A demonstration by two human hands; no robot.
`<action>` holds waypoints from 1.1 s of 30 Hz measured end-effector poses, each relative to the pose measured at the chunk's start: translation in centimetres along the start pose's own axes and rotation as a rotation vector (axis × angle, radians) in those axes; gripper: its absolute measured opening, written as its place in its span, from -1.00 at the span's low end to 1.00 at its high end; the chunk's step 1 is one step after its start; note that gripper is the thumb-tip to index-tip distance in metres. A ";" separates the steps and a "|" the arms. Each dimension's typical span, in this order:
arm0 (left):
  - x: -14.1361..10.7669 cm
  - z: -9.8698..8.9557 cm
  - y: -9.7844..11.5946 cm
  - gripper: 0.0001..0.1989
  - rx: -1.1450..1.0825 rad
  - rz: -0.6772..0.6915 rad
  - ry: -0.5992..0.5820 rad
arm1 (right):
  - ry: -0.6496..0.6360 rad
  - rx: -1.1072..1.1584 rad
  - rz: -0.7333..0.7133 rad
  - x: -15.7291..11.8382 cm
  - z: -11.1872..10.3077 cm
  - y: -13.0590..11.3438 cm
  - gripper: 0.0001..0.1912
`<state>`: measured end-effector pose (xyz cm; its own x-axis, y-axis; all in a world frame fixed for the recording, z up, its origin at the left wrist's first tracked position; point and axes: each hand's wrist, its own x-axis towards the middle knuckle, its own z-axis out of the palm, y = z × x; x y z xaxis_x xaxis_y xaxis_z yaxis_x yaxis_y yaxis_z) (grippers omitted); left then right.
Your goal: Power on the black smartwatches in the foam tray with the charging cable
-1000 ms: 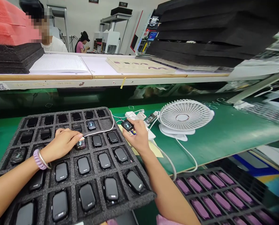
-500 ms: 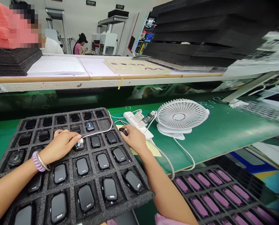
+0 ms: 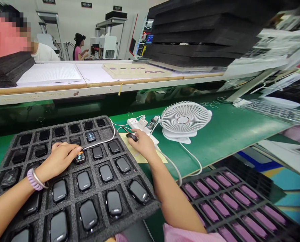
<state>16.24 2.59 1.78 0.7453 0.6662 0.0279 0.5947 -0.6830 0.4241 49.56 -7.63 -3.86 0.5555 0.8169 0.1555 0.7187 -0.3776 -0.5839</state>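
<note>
A black foam tray [image 3: 64,201] with several smartwatch bodies in its pockets lies in front of me. My left hand [image 3: 60,158] rests on the tray, its fingertips on a lit watch [image 3: 79,157] that has a white cable [image 3: 102,141] plugged in. My right hand [image 3: 143,146] lies on a yellow paper [image 3: 140,155] just right of the tray, its fingertips on a small black watch [image 3: 132,136] beside a white power strip [image 3: 137,123]. Another lit watch [image 3: 90,135] sits in a pocket farther back.
A white desk fan [image 3: 184,120] stands on the green belt [image 3: 228,134] to the right. A second tray with purple pieces [image 3: 230,208] lies at lower right. Behind are a white shelf [image 3: 89,77], stacked black foam [image 3: 197,33], and other people.
My right hand has lowered the small black watch from the air onto the yellow paper by the power strip. My left hand stays on the lit watch. The view shifted slightly.
</note>
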 end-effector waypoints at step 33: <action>-0.2 0.3 5.4 -0.89 -0.753 -0.045 0.267 | 0.196 0.172 -0.675 -2.6 -2.6 -5.2 -0.74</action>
<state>19.38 -1.37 3.77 0.5717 0.8024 0.1714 0.1880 -0.3315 0.9246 45.42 -8.88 0.83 0.0900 0.7484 0.6571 0.8645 0.2689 -0.4247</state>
